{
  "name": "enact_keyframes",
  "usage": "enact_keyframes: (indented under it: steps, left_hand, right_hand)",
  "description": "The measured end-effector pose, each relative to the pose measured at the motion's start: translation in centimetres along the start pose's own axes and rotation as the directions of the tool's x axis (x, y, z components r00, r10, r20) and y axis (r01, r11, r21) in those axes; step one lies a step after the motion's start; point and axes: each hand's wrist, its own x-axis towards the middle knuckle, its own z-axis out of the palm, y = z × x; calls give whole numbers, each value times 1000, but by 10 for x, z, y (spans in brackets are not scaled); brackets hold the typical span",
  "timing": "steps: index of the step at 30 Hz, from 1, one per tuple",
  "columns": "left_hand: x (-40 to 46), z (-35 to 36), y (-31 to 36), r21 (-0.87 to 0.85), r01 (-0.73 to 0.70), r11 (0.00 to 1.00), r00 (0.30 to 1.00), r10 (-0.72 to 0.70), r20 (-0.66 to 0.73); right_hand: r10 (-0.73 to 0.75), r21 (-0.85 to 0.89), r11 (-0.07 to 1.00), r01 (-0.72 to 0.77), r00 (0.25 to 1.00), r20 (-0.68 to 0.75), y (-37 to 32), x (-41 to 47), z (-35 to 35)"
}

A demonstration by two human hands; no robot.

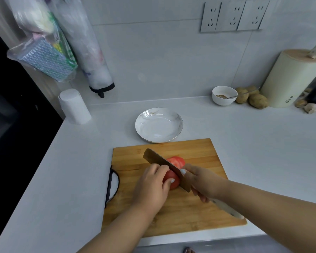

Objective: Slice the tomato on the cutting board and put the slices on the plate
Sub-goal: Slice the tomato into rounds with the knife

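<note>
The tomato (172,172) sits near the middle of the wooden cutting board (199,212), with the blade of a knife (164,166) lying across it, so that a cut red part shows on the far side of the blade and the rounder bulk on the near side. The left hand (151,187) steadies the near part: its fingers curl over the top of the tomato and the thumb presses against its right side, a grip closed on the fruit. The right hand (201,181) is wrapped round the knife where blade meets the pale handle, forefinger and thumb pinching near the blade's base, the handle's end sticking out toward the near right over the board. Just beyond the far edge of the board, a white plate (144,128) rests on the white table (62,179). Farther off to the right, a small white bowl (224,100) with a spoon stands beside a few potatoes (257,101) and a cream knife block (288,79). At the far left of the table stands a white paper roll (74,106), with plastic bags (62,42) hanging on the wall above it.
</note>
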Motion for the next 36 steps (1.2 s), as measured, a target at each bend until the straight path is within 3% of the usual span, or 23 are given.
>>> enact_keyframes:
  steps: [12,17,25,36]
  left_hand:
    - [-9,4,11,101,-173,980,985,170,44]
    - [-2,3,2,1,-16,1000,1000,16,-11]
    - [1,3,-3,-10,-12,1000,1000,13,19]
    - [5,0,-4,-12,-22,1000,999,22,48]
  right_hand:
    - [94,57,994,-97,994,52,-8,10,-9]
    - [122,98,986,-134,986,116,-10,7,-4]
    - [101,98,990,-98,995,-22,-24,-15,-20]
    - [126,3,992,-126,991,-36,-19,-55,-37]
